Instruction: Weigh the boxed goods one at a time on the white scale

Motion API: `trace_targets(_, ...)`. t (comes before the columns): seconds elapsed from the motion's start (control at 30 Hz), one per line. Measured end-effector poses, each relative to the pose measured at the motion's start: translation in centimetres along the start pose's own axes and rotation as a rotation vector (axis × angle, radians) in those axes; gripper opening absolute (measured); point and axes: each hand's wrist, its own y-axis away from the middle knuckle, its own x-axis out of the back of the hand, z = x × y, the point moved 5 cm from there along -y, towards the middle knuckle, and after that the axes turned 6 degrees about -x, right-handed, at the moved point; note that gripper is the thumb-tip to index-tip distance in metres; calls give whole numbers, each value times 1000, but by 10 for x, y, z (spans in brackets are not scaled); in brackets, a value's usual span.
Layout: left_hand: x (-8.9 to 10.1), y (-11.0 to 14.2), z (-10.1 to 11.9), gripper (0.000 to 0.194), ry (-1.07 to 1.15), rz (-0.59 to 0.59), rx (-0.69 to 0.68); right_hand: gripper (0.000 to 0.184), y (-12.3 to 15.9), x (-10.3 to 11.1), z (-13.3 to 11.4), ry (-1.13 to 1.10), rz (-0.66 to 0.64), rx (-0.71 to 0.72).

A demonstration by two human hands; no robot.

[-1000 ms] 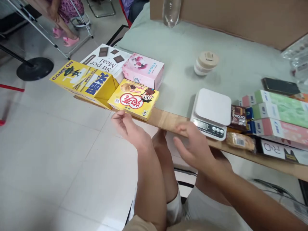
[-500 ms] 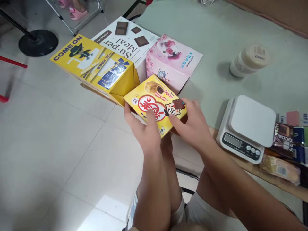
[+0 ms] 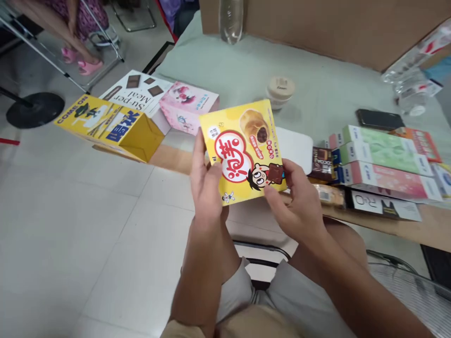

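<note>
Between my two hands I hold a yellow snack box [image 3: 243, 155] with red lettering and a cartoon face, lifted above the table's front edge and tilted up toward me. My left hand [image 3: 207, 183] grips its left side, thumb on the front. My right hand [image 3: 296, 199] grips the lower right corner, thumb also on the front. Behind the box, partly hidden by it, lies a white kitchen scale [image 3: 296, 148]. To the left stand a yellow "COME ON" box [image 3: 109, 126], a pink box [image 3: 188, 105] and a white "Super Meal" box [image 3: 136, 91].
A lidded tub [image 3: 280, 91] stands further back. On the right are stacked tissue packs [image 3: 387, 152], a brown cocoa packet [image 3: 322, 164], a wrapped snack [image 3: 329, 195], a phone [image 3: 378, 119] and clear bottles [image 3: 412, 94]. A cardboard wall [image 3: 310, 33] closes the back. Another person's legs [image 3: 52, 35] show upper left.
My hands came to the yellow snack box at the table edge, took hold of it, and raised it to the right, tilting its front toward me. The scale is now partly covered.
</note>
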Motion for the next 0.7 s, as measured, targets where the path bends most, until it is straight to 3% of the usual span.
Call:
trace_targets(0.17,-59,-26,-22,69,-94,-213,166,71,-16,40,43,280,22,58)
trace_targets(0.3,-108,-54,-43,66,-210,-383,292,66,-30,60,66,442,211,71)
trace_targets(0.37,-123,-58,-50,64,-232,-407,336,62,-31,62,70,506,253,74)
trace_targets(0.5,-122,-53,-60,53,-249,-401,387,57,-28,57,71,589,233,68)
trace_targets(0.7,-93,-50,-78,63,-285,-275,496,66,-21,60,75,594,246,91)
